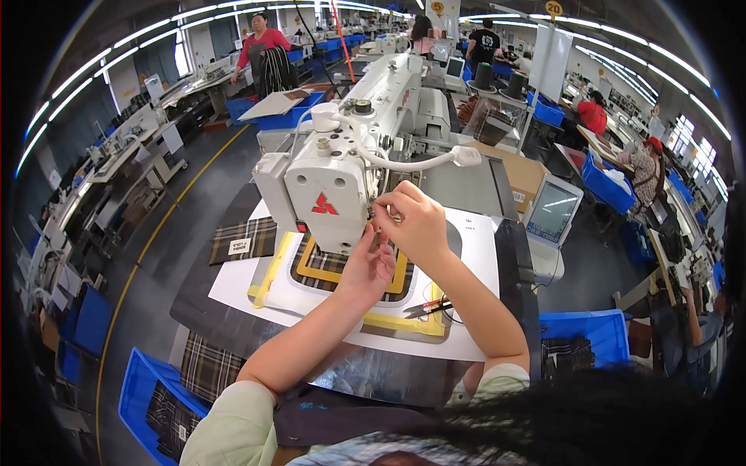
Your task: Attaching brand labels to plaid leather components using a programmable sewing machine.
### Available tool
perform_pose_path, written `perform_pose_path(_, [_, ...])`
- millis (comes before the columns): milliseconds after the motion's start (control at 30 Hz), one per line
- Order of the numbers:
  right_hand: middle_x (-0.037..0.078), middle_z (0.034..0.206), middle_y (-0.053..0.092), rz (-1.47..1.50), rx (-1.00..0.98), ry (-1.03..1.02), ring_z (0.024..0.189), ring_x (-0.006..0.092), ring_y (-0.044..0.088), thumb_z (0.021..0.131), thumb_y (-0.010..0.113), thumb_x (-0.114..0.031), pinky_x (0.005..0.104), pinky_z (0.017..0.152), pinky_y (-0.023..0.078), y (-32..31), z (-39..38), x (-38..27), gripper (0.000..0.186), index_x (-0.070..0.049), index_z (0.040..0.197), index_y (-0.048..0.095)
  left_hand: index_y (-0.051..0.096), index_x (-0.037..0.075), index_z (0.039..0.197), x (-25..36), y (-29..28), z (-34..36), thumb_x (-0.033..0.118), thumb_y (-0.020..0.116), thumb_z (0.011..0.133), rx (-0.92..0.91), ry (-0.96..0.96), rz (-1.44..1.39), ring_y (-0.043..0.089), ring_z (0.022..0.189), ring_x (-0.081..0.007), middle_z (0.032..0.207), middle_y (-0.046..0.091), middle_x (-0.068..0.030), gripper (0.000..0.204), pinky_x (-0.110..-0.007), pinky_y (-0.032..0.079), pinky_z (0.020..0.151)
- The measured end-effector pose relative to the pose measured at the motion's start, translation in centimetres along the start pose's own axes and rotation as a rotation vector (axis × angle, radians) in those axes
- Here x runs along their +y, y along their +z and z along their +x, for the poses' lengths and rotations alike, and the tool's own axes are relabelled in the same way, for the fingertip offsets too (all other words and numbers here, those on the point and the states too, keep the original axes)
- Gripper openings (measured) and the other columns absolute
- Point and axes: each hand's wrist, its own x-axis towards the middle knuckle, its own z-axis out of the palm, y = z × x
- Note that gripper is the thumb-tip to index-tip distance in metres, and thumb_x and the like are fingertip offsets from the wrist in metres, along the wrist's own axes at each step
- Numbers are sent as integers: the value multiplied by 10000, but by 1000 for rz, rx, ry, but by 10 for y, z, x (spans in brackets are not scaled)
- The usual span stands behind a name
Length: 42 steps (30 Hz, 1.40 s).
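Left hand [367, 270] and right hand [418, 225] meet at a white sewing machine [320, 182]

The machine's head stands just left of the fingers [394, 203], a tight edge on that side. Wider room lies to their right, over a flat white sheet [482, 264] that stops short of the rim of the dark desk [517, 283]. A curved white tube [412, 165] passes above them. The head is boxy and glossy, with a red emblem on its front. Below the fingers, dark plaid fabric [395, 296] shows around a yellow frame [318, 273]. Nearer the person, to the lower right, small scissors [427, 308] lie beside a strip of yellow tape [404, 323]. Well to the left is another plaid piece [225, 237] with a pale label. The right thumb and forefinger are bent into a narrow pinch beside the head; the left fingers, lower, are loosely curled with their tips raised near it. Whether either holds something thin cannot be told.
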Motion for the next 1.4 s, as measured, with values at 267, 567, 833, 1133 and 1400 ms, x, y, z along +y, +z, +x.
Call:
perform_pose_path(267, [9,688,542,-62,4,-35,542,159,577,699,684,-86,273,507,455,4,2,1,49,-75,740,660,588,175,1043,-4,-1,0,277,634,882,-32,2,-6,514,655,-44,902,548,52,196,-171,455,564])
perform_pose_path(567, [15,708,551,-84,-47,-15,579,180,596,696,668,-91,288,534,470,3,3,0,50,-78,744,661,603,181,992,-3,-3,3,272,649,870,-70,3,-3,510,644,-34,873,574,61,159,-161,446,555])
perform_pose_path(833, [18,713,550,-108,-83,-14,591,180,596,697,673,-103,290,543,473,3,2,-1,59,-77,749,662,574,154,988,-3,4,-2,288,590,911,-61,-14,-40,505,634,-45,809,536,60,155,-172,440,547])
perform_pose_path(1133, [30,722,548,-134,-152,-23,603,188,599,705,672,-117,301,561,478,-3,6,0,78,-66,762,663,583,124,1038,-4,4,1,285,558,930,-80,14,-71,484,667,-49,828,539,45,195,-176,444,564])
perform_pose_path(1400, [33,736,556,-134,-176,-8,623,186,614,717,663,-115,296,572,484,-3,3,-2,80,-62,776,665,555,142,988,-6,0,2,272,578,920,-104,12,-67,498,641,-30,824,542,75,149,-165,425,545])
